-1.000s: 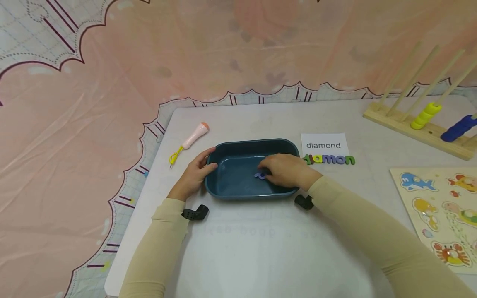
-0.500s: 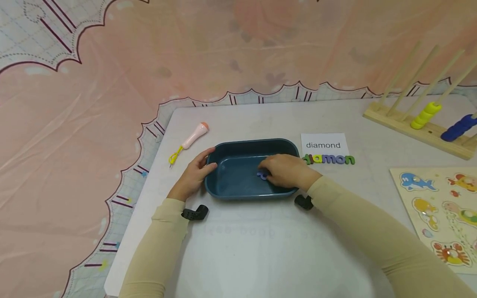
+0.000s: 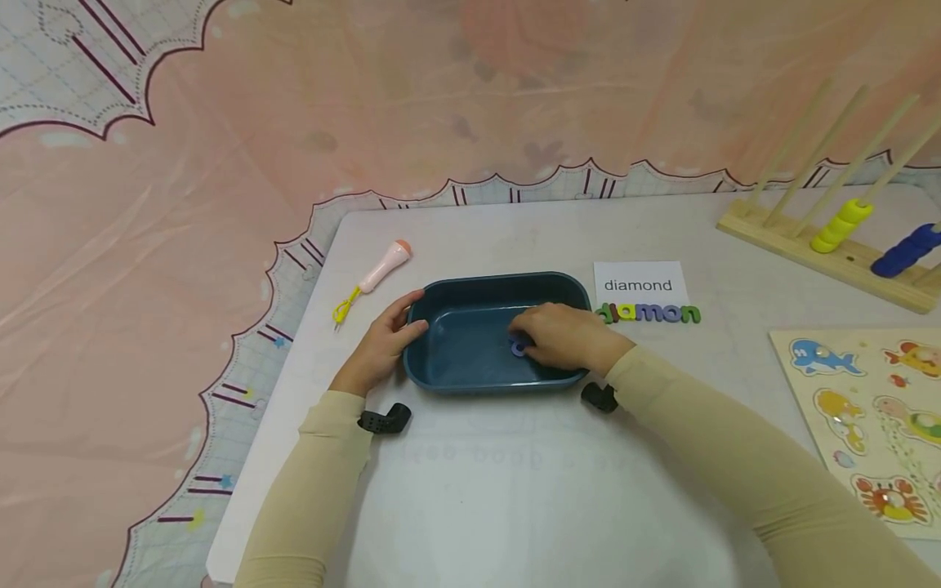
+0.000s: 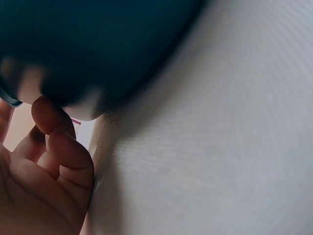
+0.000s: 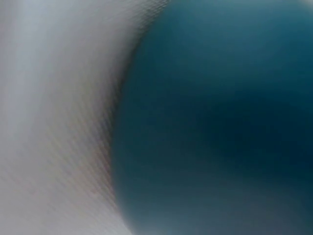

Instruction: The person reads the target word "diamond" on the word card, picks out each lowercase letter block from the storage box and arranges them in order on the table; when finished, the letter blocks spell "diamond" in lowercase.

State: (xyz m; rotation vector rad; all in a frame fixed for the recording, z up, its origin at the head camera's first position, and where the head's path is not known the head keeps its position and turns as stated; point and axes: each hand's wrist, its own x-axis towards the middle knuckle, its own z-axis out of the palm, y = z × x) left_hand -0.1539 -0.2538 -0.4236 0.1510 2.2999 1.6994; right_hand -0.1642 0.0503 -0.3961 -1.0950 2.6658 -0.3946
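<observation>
A dark teal rectangular basin stands on the white table. My left hand holds its left end in the head view, thumb over the rim and fingers along the outside; the left wrist view shows that hand with curled fingers against the outer wall. Inside the basin, toward its right side, my right hand pinches a small purple letter. Its fingertips hide most of the letter, so which one it is cannot be told. The right wrist view holds only the blurred basin wall.
Right of the basin lies a card printed "diamond", with coloured letters reading "diamon" below it. A pink flashlight-shaped toy lies at the back left. On the right are a wooden bead stand and an animal puzzle board.
Between my right fingertips the purple letter has turned and shifted slightly, showing a rounder part now. Both hands and the basin stay in place.
</observation>
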